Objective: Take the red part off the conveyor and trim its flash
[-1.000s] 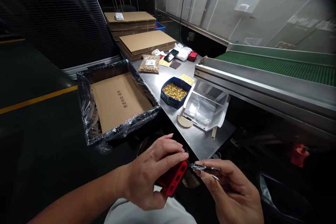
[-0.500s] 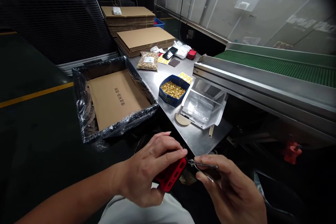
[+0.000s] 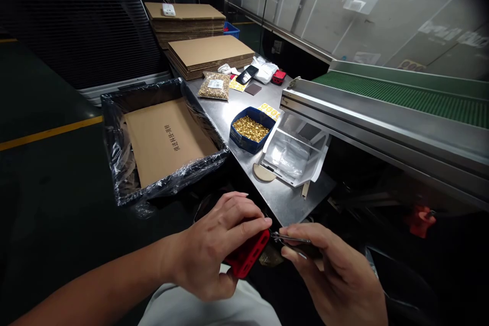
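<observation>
My left hand [image 3: 214, 244] is closed around a small red plastic block [image 3: 248, 257] with rectangular openings, held just below the steel table's near corner. My right hand [image 3: 336, 280] pinches a thin metal tweezer-like tool [image 3: 292, 239], whose tip touches the top edge of the red block. A blue tray of small brass parts [image 3: 251, 130] sits on the steel table [image 3: 282, 198] above my hands, next to a clear plastic holder [image 3: 296, 155].
A box lined with black plastic and holding a cardboard sheet [image 3: 164, 137] stands at left. Stacked cardboard [image 3: 208, 53], a bag of brass parts [image 3: 214, 85], a phone [image 3: 248, 74] and another red block [image 3: 278, 77] lie farther back. A green conveyor [image 3: 405, 94] runs along the right.
The view has shifted slightly, and my hands have stayed together. The tool tip has moved a little closer onto the red block's edge.
</observation>
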Available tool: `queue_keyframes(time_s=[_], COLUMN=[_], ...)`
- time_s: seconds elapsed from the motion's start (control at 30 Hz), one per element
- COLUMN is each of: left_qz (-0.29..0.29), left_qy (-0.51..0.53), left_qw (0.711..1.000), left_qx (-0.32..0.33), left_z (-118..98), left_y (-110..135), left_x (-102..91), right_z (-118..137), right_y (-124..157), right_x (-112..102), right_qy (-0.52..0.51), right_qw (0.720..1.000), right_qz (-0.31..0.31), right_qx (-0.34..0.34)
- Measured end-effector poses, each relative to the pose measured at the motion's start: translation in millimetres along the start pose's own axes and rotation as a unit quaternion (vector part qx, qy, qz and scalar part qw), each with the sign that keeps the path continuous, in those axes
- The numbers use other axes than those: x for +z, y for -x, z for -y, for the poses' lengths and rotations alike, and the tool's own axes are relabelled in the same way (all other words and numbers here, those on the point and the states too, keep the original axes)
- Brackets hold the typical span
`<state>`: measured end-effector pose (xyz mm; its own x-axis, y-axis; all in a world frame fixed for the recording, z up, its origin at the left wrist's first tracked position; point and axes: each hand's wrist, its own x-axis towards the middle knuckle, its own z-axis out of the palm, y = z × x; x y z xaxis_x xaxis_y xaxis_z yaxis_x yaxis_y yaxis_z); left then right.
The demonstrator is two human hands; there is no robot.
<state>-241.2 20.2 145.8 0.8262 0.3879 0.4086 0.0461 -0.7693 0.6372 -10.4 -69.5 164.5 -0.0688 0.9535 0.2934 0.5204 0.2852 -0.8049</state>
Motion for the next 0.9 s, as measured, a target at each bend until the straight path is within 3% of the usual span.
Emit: queue_keyframes(time_s=[0.1, 0.23, 0.33, 0.53, 0.6, 0.67, 0.77, 0.9], left_qz=[-0.007, -0.012, -0.015, -0.019, -0.021, -0.029, -0.053, -0.085], left_qy=[0.007, 0.022, 0.027, 0.034, 0.041, 0.055, 0.094, 0.119], left_qw=[1.000, 1.000, 0.999, 0.999, 0.999, 0.998, 0.993, 0.987], left_qx=[-0.002, -0.010, -0.016, -0.024, -0.020, -0.021, -0.043, -0.062], left_z=[-1, -2, -2, -1, -1, -1, 1, 5], left_y=[-1, -2, -2, 0, 1, 2, 6, 10], left_x=[0.2, 0.1, -0.1, 0.0, -0.1, -0.1, 0.3, 0.1], right_z=[2, 6, 5, 5, 8, 8, -9, -71], right_y=[1, 5, 7, 6, 3, 1, 0, 9], right_x=[3, 4, 4, 8, 9, 11, 18, 39], right_qy=[0.003, 0.004, -0.002, -0.020, -0.021, -0.023, -0.034, -0.015], right_qw=[1.000, 0.990, 0.991, 0.997, 0.996, 0.988, 0.963, 0.941], right_qz=[-0.028, -0.140, -0.121, -0.061, -0.076, -0.130, -0.211, -0.231], right_qx=[-0.007, 0.023, 0.051, 0.044, 0.048, 0.079, 0.164, 0.249])
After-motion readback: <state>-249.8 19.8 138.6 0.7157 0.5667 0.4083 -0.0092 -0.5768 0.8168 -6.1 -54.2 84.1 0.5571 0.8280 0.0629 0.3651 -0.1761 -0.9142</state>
